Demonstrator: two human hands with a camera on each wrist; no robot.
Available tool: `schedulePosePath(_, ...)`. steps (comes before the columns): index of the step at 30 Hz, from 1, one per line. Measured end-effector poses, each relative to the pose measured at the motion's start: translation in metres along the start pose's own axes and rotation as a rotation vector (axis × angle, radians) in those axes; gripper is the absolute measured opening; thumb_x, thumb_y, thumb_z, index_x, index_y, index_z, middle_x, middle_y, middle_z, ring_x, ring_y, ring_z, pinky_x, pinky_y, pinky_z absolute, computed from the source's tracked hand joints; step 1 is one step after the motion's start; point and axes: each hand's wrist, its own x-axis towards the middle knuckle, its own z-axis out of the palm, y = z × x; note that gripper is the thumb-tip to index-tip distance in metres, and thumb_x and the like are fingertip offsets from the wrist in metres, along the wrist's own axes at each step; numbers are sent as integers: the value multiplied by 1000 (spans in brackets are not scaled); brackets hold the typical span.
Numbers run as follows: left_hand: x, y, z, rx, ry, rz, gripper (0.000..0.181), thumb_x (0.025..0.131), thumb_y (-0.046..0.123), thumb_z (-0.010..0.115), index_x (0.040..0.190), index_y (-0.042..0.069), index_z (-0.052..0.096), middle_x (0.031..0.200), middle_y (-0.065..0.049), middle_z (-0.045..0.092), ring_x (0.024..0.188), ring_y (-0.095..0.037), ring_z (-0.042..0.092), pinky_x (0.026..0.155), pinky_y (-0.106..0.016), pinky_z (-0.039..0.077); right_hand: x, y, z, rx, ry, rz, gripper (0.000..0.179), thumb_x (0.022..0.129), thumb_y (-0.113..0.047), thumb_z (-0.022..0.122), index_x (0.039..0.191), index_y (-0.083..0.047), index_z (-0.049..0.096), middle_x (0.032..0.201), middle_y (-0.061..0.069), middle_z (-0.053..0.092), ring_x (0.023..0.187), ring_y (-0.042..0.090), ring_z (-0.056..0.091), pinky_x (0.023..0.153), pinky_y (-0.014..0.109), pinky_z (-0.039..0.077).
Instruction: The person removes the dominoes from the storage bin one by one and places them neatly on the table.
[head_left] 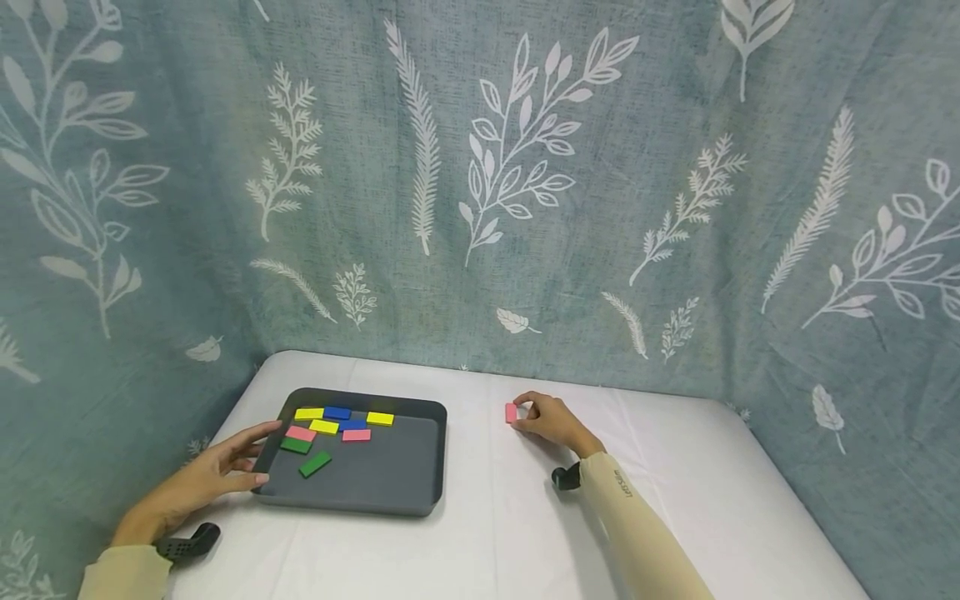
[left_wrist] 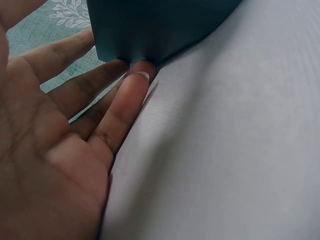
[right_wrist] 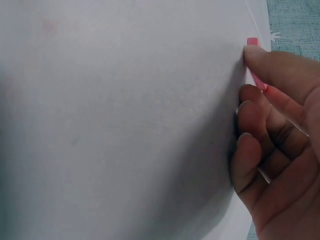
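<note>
Left hand (head_left: pixel 217 472), fingers spread, touches left edge of dark-grey rectangular tray (head_left: pixel 393 475); right hand (head_left: pixel 552 419) pinches, ideally gently, pink rectangular block (head_left: pixel 510 413) near far edge of white-clothed table (head_left: pixel 487 550).

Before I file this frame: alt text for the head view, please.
A person's right hand pinches a small pink block, while the left hand touches the left side of a gray tray on a white table. Nine blocks in yellow, blue, pink and green lie in the tray. Behind hangs a blue-green curtain with white leaf patterns.
</note>
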Motion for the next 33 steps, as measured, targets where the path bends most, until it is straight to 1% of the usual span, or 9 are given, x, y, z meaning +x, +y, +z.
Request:
schedulePosePath(6,-1,-2,0,-11,-14,0,83,97,22,73,164,19,24,153,-23,41,125,-34,48,95,-48,44,-1,-3,-2,1,-10,-13,47,94,-23,78,135,-6,63,78,1,60,65,13,51,63,29,43)
schedulePosePath(12,-2,-1,-1,-14,-16,22,83,97,20,73,164,18,24,152,-24,43,124,-34,49,93,-46,44,1,-12,-7,20,-21,-60,48,96,-19,75,139,-4,59,76,3,63,58,16,56,59,30,45)
schedulePosePath(17,-1,0,-1,-13,-9,14,84,96,20,74,164,17,24,152,-24,43,123,-33,50,93,-46,45,4,-28,-9,38,-8,-117,44,99,-17,72,138,-1,60,77,4,68,63,28,64,58,31,49)
schedulePosePath(19,-1,0,-1,-15,-7,10,84,96,21,74,164,17,24,152,-24,43,123,-33,50,93,-45,45,5,-36,-9,52,-11,-131,44,99,-16,72,138,-1,60,79,7,70,67,32,67,60,32,51)
schedulePosePath(22,-2,0,0,-16,-12,13,84,96,20,74,164,17,24,152,-24,43,124,-34,50,93,-46,45,6,-46,-8,69,-18,-140,44,99,-18,72,138,-1,59,83,13,72,72,35,69,65,33,52)
schedulePosePath(26,-2,0,1,-10,-13,18,84,97,19,73,164,17,24,153,-25,41,125,-35,49,94,-47,45,8,-60,-6,90,-24,-151,42,99,-21,72,137,-8,61,87,19,71,72,40,68,68,33,52)
schedulePosePath(28,-2,0,1,-6,-9,16,84,96,20,74,164,17,24,154,-25,40,125,-35,48,95,-48,44,8,-68,-5,104,-25,-163,40,99,-21,72,136,-10,61,89,22,70,70,43,67,66,33,52)
schedulePosePath(30,-1,0,1,-4,-3,11,85,96,20,74,164,17,24,154,-24,40,126,-35,48,95,-49,45,9,-76,-5,99,-23,-177,38,99,-22,71,135,-12,62,90,23,70,65,40,64,61,33,52)
schedulePosePath(33,-1,0,1,-7,-4,7,85,96,21,74,164,17,24,154,-24,40,126,-35,48,95,-48,45,10,-88,-3,87,-13,-202,38,99,-23,72,135,-13,63,90,20,70,58,28,60,55,33,51)
